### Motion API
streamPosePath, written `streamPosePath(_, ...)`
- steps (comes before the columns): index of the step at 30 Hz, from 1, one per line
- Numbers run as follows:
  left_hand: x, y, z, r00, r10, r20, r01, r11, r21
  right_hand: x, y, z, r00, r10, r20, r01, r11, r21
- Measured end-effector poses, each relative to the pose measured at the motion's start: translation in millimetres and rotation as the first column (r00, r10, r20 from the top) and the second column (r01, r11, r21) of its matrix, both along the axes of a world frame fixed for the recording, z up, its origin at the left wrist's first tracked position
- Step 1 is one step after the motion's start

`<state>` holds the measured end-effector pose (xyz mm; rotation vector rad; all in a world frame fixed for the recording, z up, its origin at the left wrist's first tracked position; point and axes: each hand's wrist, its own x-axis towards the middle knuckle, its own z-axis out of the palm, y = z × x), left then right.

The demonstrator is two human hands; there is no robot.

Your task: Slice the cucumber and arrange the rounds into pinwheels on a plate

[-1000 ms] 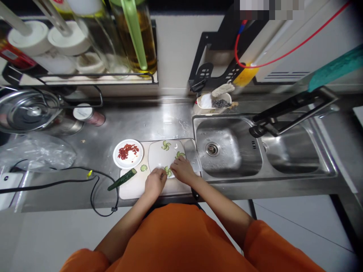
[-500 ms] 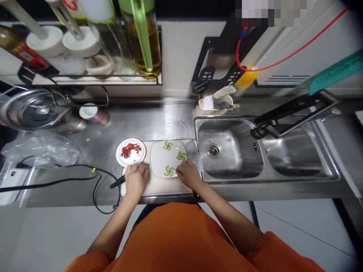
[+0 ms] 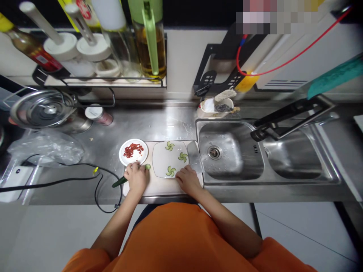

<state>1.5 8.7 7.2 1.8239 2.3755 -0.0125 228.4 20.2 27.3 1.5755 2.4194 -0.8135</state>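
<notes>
Just right of the left hand (image 3: pixel 137 179) lies a cucumber slice (image 3: pixel 148 166), the right hand (image 3: pixel 189 181) farther off, neither grip discernible.

Left hand (image 3: pixel 137 178) — back upward, fingers (image 3: pixel 129 168) bent | right hand (image 3: pixel 187 180) — fingers curled | forearms (image 3: pixel 118 223) angled inward

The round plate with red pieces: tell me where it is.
In the head view, the round plate is left of the squarish plate, at the far left corner of the cutting board, just beyond the left hand.
</notes>
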Motion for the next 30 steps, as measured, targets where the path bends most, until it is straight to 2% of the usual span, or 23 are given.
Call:
streamPosePath(11,1.3,0.5,2.1,0.997,0.026,0.071,-0.03,0.998,0.049,-1.6,0.5,-0.2,1.0,-0.016,-0.027,0.016,1.0,0.01)
streamPosePath(15,-3.7,0.5,7.1,0.982,0.067,0.179,-0.08,0.994,0.068,-3.7,3.2,-2.7,0.998,-0.017,-0.068,0.018,1.0,0.017)
streamPosePath(18,-10.3,0.4,15.1,0.939,0.089,0.333,-0.11,0.993,0.044,-8.2,6.1,-6.0,0.989,-0.043,-0.143,0.044,0.999,0.006)
streamPosePath(21,-12.1,2.1,22.5,0.809,0.116,0.576,-0.127,0.992,-0.021,-18.3,10.2,-7.7,0.95,-0.129,-0.285,0.129,0.991,-0.019)
streamPosePath(25,-1.3,9.0,27.4,0.494,0.199,0.846,-0.132,0.979,-0.153,-38.1,19.3,-2.8,0.839,-0.245,-0.486,0.245,0.967,-0.066)
streamPosePath(28,9.4,14.1,28.8,0.245,0.297,0.923,-0.122,0.954,-0.274,-49.2,28.6,5.0,0.776,-0.32,-0.543,0.289,0.946,-0.145)
streamPosePath(30,13.8,15.9,29.0,0.119,0.36,0.925,-0.117,0.931,-0.347,-52.2,34.4,10.2,0.764,-0.355,-0.539,0.299,0.935,-0.191)
